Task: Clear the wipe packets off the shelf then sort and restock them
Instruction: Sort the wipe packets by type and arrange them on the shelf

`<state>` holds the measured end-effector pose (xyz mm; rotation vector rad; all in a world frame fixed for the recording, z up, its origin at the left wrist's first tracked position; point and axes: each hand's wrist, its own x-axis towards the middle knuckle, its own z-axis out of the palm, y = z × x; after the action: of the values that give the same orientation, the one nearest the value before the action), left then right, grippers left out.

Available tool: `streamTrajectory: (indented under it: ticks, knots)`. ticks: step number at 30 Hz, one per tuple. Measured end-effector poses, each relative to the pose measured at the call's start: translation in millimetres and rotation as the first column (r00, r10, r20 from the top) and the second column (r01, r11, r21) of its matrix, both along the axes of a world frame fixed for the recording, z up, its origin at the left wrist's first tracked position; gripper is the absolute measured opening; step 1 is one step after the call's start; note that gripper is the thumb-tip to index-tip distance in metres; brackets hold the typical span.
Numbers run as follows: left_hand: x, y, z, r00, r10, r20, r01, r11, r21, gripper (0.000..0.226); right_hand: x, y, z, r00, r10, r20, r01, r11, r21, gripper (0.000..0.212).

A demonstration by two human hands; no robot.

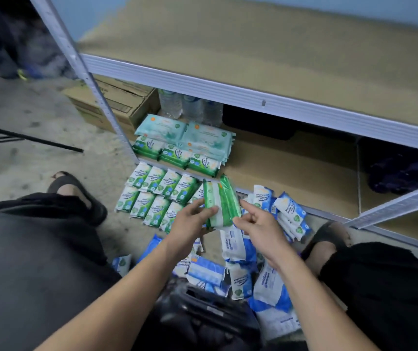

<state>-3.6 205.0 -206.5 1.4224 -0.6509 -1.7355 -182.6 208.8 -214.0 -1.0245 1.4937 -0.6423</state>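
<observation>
My left hand (190, 224) grips a small stack of green wipe packets (222, 201) held on edge just in front of the bottom shelf (291, 168). Beside the stack's right side, my right hand (256, 224) has its fingers loosely curled and its index finger out, and grips nothing that I can see. On the bottom shelf's left end lie pale teal packets (185, 133) with green packets (175, 155) in front of them. Two rows of green packets (152, 196) lie on the floor. Blue and white packets (238, 264) are scattered on the floor between my knees.
A bare tan upper shelf (278, 54) overhangs the bottom one, with a grey metal upright (91, 89) at the left. Cardboard boxes (111, 102) and water bottles (190, 105) stand behind. A dark bag (203, 317) lies by my lap. My sandalled feet (76, 191) flank the piles.
</observation>
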Motion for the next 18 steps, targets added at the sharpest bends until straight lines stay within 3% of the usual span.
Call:
streamTrajectory:
  ticks: [3,6,12,15,18]
  knots:
    - [13,2,7,0.999,-0.025,-0.03,0.024,0.999,-0.031,0.019,16,0,15,0.996,0.084,-0.021,-0.085,0.994,-0.064,0.06]
    - [25,1,11,0.997,-0.049,-0.053,0.047,0.998,-0.053,0.032,31,-6,25,0.985,0.154,-0.078,-0.163,0.978,-0.127,0.059]
    - [46,-3,21,0.986,0.128,-0.107,-0.134,0.989,-0.059,0.027,63,-13,30,0.963,0.126,-0.237,-0.193,0.939,-0.284,0.048]
    - [54,-5,24,0.981,0.147,-0.129,-0.156,0.986,-0.063,0.029,73,-14,27,0.989,0.065,-0.13,-0.099,0.955,-0.28,0.036]
    - [59,-4,28,0.978,0.146,-0.146,-0.154,0.987,-0.048,0.025,83,-13,25,0.998,0.048,-0.047,-0.059,0.968,-0.246,0.038]
